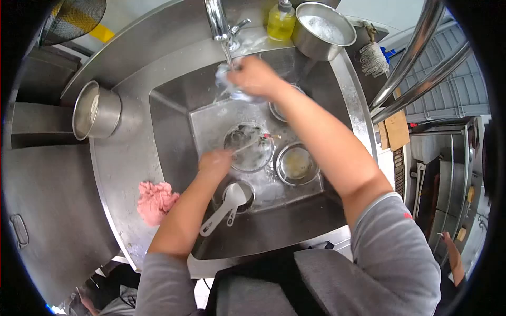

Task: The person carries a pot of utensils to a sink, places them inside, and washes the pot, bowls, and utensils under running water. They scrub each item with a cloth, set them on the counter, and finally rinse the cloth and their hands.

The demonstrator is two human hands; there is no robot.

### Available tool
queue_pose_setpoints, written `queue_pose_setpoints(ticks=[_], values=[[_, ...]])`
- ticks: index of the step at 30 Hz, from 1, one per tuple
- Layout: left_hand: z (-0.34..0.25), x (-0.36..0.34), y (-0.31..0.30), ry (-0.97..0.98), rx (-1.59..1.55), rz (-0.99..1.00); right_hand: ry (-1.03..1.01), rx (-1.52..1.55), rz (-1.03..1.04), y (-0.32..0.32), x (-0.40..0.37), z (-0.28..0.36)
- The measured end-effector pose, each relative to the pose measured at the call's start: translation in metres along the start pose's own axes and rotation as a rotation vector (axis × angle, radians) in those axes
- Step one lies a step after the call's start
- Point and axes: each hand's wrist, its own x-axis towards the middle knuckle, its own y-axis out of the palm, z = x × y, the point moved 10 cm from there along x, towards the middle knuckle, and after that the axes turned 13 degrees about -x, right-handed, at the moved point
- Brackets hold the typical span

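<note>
My right hand [252, 78] is closed around a wet whitish-blue cloth [224, 79] under the running faucet [216, 21]. Low over the sink [174, 121], my left hand [215, 164] grips a thin, light-coloured utensil [246, 146]; motion blur hides its exact kind. Below that utensil stands a round metal bowl [227, 158] with cloudy, sudsy water and dark bits in it. To its right sits another metal bowl [298, 164] with yellowish liquid. White measuring spoons [221, 210] lean in a small round container [247, 197] near my left forearm.
On the left ledge are a metal pot [108, 113] and a crumpled pink cloth [157, 203]. At the back right stand a yellow soap bottle [281, 22] and a pot of suds [329, 45]. Metal rails [411, 58] rise at right. Another person's arm [453, 255] shows at lower right.
</note>
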Motion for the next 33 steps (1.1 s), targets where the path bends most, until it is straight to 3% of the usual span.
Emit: queue_pose_setpoints(ticks=[1, 2, 4, 5, 7, 8, 9, 10, 11, 13, 15, 17, 19, 20, 21, 23, 24, 26, 27, 29, 31, 32, 33], values=[[-0.011, -0.027, -0.03, 0.109, -0.118, -0.166, -0.01, -0.246, -0.149, -0.037, -0.01, 0.0], [-0.018, -0.041, -0.048, 0.102, -0.122, -0.16, -0.002, -0.171, -0.179, -0.062, -0.023, -0.005], [-0.021, -0.077, -0.022, -0.432, -1.701, 0.209, -0.037, -0.152, -0.275, -0.065, -0.05, -0.016], [-0.033, -0.086, -0.027, -0.443, -1.71, 0.195, -0.077, -0.211, -0.356, -0.042, -0.068, -0.023], [-0.08, -0.09, -0.04, -0.302, -2.332, 0.251, -0.344, -0.516, -0.501, 0.029, -0.126, 0.004], [-0.085, -0.089, -0.037, -0.295, -2.335, 0.247, -0.351, -0.519, -0.502, 0.03, -0.124, 0.007], [-0.091, -0.09, -0.034, -0.244, -2.392, 0.236, -0.222, -0.335, -0.325, 0.04, -0.118, -0.01], [-0.097, -0.095, -0.03, -0.201, -2.444, 0.223, -0.088, -0.145, -0.147, 0.056, -0.116, -0.028], [-0.101, -0.097, -0.025, -0.213, -2.443, 0.225, 0.191, 0.17, -0.086, 0.055, -0.098, -0.072], [-0.1, -0.099, -0.021, -0.281, -2.374, 0.159, -0.19, -0.096, -0.364, 0.055, -0.125, -0.037], [-0.092, -0.103, -0.009, -0.367, -2.309, 0.088, -0.582, -0.27, -0.393, 0.054, -0.184, 0.045], [-0.091, -0.109, -0.009, -0.445, -2.227, 0.034, -0.479, -0.226, -0.355, 0.061, -0.161, 0.002], [-0.102, -0.118, -0.027, -0.446, -2.148, 0.043, -0.141, -0.007, -0.343, 0.041, -0.129, -0.042], [-0.1, -0.119, -0.024, -0.493, -2.124, 0.048, -0.282, -0.095, -0.279, 0.057, -0.145, -0.023], [-0.1, -0.117, -0.022, -0.486, -2.122, 0.043, -0.548, -0.304, -0.254, 0.066, -0.168, 0.021], [-0.094, -0.117, -0.018, -0.423, -1.745, 0.023, -0.768, -0.409, -0.343, 0.052, -0.192, 0.045], [-0.096, -0.117, -0.013, -0.42, -1.739, 0.03, -0.761, -0.411, -0.348, 0.044, -0.183, 0.041], [-0.1, -0.113, -0.028, -0.217, -1.273, -0.049, -0.111, -0.356, 0.13, 0.058, -0.124, -0.033], [-0.102, -0.114, -0.026, -0.213, -1.269, -0.047, -0.108, -0.355, 0.125, 0.056, -0.127, -0.039], [-0.103, -0.114, -0.032, -0.184, -1.281, -0.131, 0.533, 0.851, 0.205, 0.077, -0.143, -0.102], [-0.094, -0.105, -0.011, -0.251, -1.356, -0.119, 0.603, 1.438, 0.233, 0.125, -0.17, -0.09], [-0.089, -0.102, 0.0, -0.322, -1.432, -0.108, 0.631, 1.448, 0.045, 0.133, -0.183, -0.086], [-0.089, -0.1, -0.001, -0.322, -1.435, -0.111, 0.807, 1.439, 0.073, 0.154, -0.205, -0.082]])
